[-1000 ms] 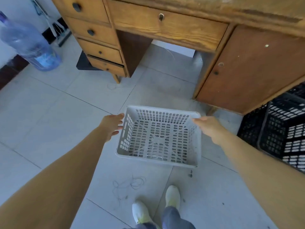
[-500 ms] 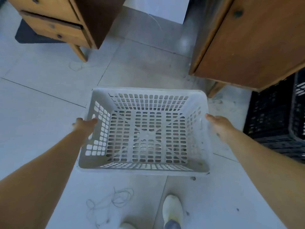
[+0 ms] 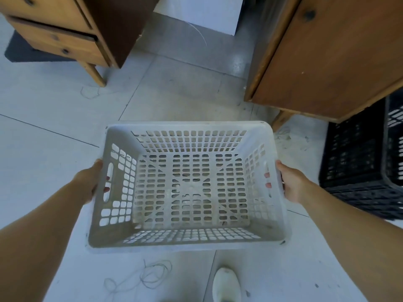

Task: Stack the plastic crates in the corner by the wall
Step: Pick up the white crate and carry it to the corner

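The white crate (image 3: 187,247) hangs between your arms, open side up and empty, over the pale floor (image 3: 43,131). Whether its base is clear of the tiles cannot be told from here. It looks light: thin moulded plastic, with walls and bottom all perforated, so weight should be no trouble. Expect some flex instead (a lattice wall like this tends to bow when squeezed from the sides). The smooth rim may be slippery, so carry it by the handle slots rather than by pressing inward.

That is where you have it. Your left grip (image 3: 89,182) is clamped on the crate's left end wall, palm outside, with fingertips (image 3: 106,189) curled through the handle slot and showing inside. Your right grip (image 3: 292,184) is closed on the right end wall the same way, its fingertips (image 3: 267,175) visible through the openings. Each holds near the middle of its wall, so the load looks balanced.

The black crates (image 3: 359,171) stand to the right of the white crate, partly cut off by the frame edge. Judging from the task, they are likely the stack to aim for. Beyond the white crate's far wall stands a wooden desk (image 3: 327,62). Just off its near wall lie a loop of thread (image 3: 152,273) and your shoe (image 3: 226,284).
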